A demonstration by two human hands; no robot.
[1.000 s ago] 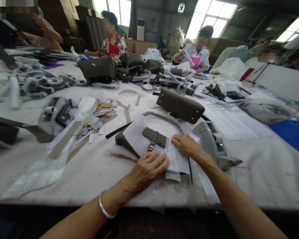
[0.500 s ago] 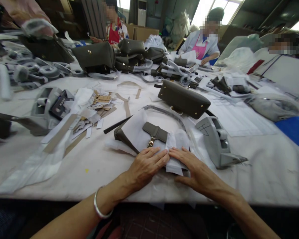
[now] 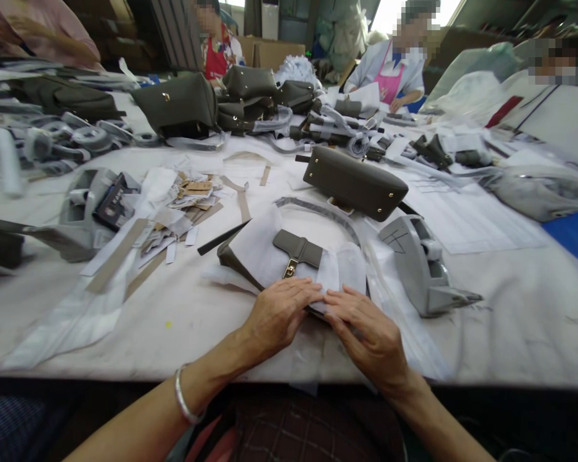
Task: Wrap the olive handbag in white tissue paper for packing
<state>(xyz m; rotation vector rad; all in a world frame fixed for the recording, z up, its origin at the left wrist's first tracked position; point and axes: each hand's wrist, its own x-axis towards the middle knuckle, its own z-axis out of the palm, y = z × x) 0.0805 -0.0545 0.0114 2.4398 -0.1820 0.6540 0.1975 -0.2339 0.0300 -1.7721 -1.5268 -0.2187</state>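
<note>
A dark olive handbag [image 3: 227,256] lies on the table in front of me, its front covered by white tissue paper [image 3: 257,247]. A flap strap [image 3: 298,249] with a gold clasp [image 3: 289,269] rests on top of the paper. My left hand [image 3: 282,314] is curled over the bag's near edge, its fingertips on the paper and its thumb mostly hidden. Close beside it, my right hand [image 3: 366,327] bends over the same edge, fingers on top and thumb against the rim. The fingertips of both hands almost meet.
Another olive handbag [image 3: 356,181] lies just beyond. Grey tape dispensers stand on the right [image 3: 414,266] and left [image 3: 84,212]. Paper and card scraps [image 3: 192,199] lie to the left. More bags [image 3: 173,102] and wrapped straps fill the back, where co-workers [image 3: 385,70] stand.
My right hand has drawn its thumb in and curled over the bag's near edge. The paper end that hung over that edge no longer shows. At far left, a held bag now lies down.
</note>
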